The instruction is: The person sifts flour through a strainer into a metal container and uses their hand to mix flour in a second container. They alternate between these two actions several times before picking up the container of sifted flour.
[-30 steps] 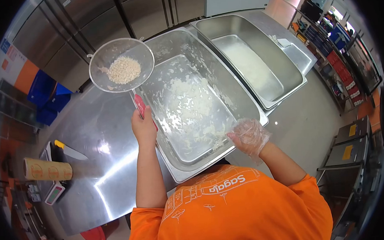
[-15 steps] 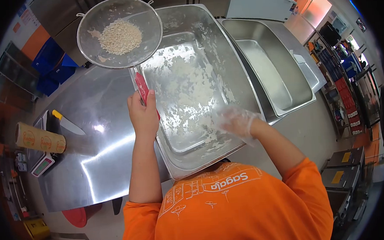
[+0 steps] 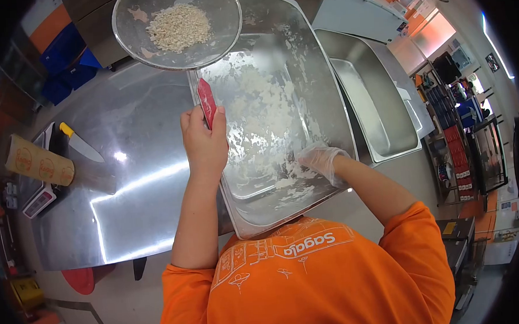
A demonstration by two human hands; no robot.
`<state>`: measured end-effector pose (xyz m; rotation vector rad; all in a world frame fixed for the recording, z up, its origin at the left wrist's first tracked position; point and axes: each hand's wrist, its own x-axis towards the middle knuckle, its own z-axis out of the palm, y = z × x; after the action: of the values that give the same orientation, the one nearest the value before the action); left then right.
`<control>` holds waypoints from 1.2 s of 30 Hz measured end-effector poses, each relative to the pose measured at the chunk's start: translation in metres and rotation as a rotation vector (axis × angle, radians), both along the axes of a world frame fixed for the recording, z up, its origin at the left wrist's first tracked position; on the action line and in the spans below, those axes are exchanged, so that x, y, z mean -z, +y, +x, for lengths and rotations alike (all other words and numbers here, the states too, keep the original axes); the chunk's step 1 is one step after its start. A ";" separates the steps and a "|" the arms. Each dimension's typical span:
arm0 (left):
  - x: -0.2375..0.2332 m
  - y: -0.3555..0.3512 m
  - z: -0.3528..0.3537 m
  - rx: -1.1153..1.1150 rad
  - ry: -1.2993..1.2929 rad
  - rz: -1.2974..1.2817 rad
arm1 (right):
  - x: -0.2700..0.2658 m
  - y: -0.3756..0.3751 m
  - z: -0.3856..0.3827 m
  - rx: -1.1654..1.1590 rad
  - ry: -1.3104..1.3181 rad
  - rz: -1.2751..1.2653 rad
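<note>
My left hand (image 3: 205, 138) is closed around the red handle (image 3: 207, 103) of a round mesh sieve (image 3: 229, 31). Pale crumbly grains (image 3: 179, 28) lie in a heap inside the sieve, which hangs over the far left corner of a deep steel pan (image 3: 339, 108). White powder (image 3: 262, 100) coats the pan's floor in patches, with smears up the sides. In a clear plastic glove, my right hand (image 3: 320, 160) reaches into the near right part of the pan. Its fingers stretch down to the powder, and I see nothing held in them.
A second steel pan (image 3: 364, 89) stands to the right. On the steel table (image 3: 134, 116) at left are a yellow-handled knife (image 3: 81, 142), a paper-wrapped roll (image 3: 41, 161) and a scale (image 3: 38, 202). A white chest freezer (image 3: 354, 13) stands beyond.
My right hand, blurred before, now shows clearly against the powder, slightly lower in the pan. The view has shifted, so the sieve appears farther up and right. My left hand keeps its grip.
</note>
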<state>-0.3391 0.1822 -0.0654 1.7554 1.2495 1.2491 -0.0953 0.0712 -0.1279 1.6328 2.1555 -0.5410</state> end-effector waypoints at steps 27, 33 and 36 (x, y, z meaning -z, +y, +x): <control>-0.003 -0.008 -0.007 0.024 -0.062 0.103 | 0.025 0.007 -0.040 -0.070 -0.349 -0.008; -0.009 -0.007 -0.009 0.027 -0.049 0.154 | 0.040 0.010 -0.119 -0.260 -0.009 0.107; -0.010 -0.006 -0.011 0.029 -0.048 0.132 | 0.025 0.008 -0.147 -0.054 0.287 0.031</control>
<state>-0.3501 0.1763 -0.0551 1.8187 1.1334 1.3760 -0.2427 0.0790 -0.1531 1.5883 2.4143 -0.7702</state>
